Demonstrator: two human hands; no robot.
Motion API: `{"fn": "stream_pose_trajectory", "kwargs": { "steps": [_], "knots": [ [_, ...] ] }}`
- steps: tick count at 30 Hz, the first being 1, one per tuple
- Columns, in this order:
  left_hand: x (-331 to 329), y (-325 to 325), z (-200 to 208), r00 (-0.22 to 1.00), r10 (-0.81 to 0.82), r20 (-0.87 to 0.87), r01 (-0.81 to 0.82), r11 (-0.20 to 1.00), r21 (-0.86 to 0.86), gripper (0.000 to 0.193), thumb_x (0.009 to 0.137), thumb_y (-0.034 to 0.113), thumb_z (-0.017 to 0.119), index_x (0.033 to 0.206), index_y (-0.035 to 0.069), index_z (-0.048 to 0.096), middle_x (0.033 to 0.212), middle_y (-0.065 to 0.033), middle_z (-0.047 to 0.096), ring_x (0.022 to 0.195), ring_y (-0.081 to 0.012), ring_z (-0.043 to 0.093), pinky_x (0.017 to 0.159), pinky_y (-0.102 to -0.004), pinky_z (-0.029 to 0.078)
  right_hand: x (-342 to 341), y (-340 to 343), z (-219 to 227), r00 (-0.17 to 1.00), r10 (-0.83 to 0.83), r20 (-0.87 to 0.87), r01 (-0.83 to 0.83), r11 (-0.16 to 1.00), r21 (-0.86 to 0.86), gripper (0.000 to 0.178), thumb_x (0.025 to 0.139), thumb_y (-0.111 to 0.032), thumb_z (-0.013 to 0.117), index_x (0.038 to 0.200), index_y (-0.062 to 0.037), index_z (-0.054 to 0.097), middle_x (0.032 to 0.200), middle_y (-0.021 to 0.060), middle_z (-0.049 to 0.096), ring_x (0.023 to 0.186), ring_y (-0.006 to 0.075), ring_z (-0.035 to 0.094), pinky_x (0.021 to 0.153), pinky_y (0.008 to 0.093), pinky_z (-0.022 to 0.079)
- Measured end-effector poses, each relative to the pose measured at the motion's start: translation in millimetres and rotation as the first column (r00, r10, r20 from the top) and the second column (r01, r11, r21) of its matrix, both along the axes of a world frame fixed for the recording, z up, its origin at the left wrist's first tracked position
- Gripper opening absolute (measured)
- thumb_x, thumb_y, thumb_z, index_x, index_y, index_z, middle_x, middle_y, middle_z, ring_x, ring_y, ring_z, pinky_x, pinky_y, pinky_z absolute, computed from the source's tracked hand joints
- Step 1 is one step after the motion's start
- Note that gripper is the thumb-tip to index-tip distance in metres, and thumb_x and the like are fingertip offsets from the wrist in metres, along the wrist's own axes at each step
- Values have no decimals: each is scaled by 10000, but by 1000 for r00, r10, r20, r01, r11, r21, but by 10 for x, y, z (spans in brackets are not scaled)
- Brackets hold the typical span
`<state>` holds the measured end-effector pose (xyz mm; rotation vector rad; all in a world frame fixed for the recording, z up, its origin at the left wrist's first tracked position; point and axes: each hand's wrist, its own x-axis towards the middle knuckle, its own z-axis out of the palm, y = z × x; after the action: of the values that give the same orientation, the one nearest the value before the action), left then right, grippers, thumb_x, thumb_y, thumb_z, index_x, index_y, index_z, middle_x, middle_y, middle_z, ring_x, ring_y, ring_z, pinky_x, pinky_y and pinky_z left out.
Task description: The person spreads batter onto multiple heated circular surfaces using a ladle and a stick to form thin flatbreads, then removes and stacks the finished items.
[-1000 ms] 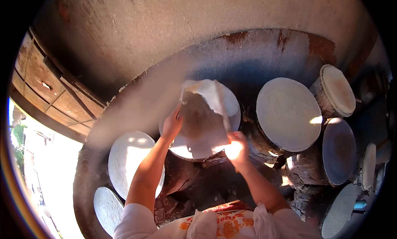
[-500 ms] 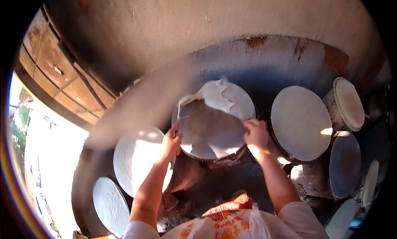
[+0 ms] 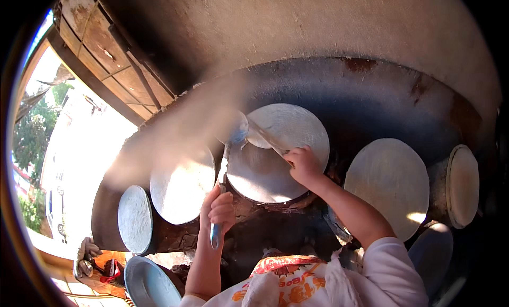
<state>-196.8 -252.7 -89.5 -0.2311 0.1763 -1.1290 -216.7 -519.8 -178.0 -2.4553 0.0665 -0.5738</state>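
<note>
Drawn inward from the griddle's right edge, the right hand [image 3: 306, 168] is now over the right part of the round griddle [image 3: 260, 171], and the flat-bladed spreader [image 3: 270, 140] it grips slants toward the far-left edge. Its fingers are curled tightly around the near end of the tool.

The left hand [image 3: 218, 207] has come back a little, past the griddle's near-left edge. It is closed in a fist around the handle of a long ladle [image 3: 223, 171], whose bluish bowl now shows at the far-left edge, beside the spreader's tip; whether the two touch cannot be told.

The pale batter [image 3: 294, 121], ragged and folded half a second ago, now looks smoother and lies over the far part of the griddle, up to its far edge. That suggests the spreading there is well along. Toward the near edge the surface is darker, with a sunlit strip; whether it is bare or thinly coated is unclear.

Neighbouring pale discs stand apart, one past the left edge [image 3: 183, 187] and one past the right [image 3: 389, 187], with neither hand on them.
</note>
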Motion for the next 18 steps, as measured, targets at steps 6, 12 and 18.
{"fn": "stream_pose_trajectory", "kwargs": {
  "steps": [6, 12, 18],
  "knots": [
    [-210, -466, 82, 999, 42, 27, -45, 987, 151, 380, 971, 277, 359, 634, 102, 363, 484, 41, 315, 372, -54, 330, 336, -185, 317, -68, -1093, -28, 988, -155, -9, 154, 985, -82, 312, 611, 39, 586, 875, -92, 687, 878, 69, 630, 834, 291, 539, 727, 371, 473],
    [-474, -536, 167, 993, 99, 60, -105, 990, 98, 341, 964, 284, 375, 732, 59, 483, 492, 46, 309, 359, -39, 322, 312, -165, 312, 106, -523, -97, 959, 265, -95, -256, 962, 100, 301, 578, -10, 591, 868, -47, 662, 892, 112, 626, 856, 324, 556, 777, 378, 444],
    [-472, -688, 653, 889, 165, 426, -334, 871, 361, 442, 983, 200, 331, 1385, 358, 237, 555, 40, 271, 359, -18, 248, 298, -146, 251, -12, -1298, -5, 998, 60, -32, -60, 998, 2, 270, 595, 5, 586, 839, -76, 672, 903, 52, 635, 842, 285, 540, 765, 374, 456]
  ]
}}
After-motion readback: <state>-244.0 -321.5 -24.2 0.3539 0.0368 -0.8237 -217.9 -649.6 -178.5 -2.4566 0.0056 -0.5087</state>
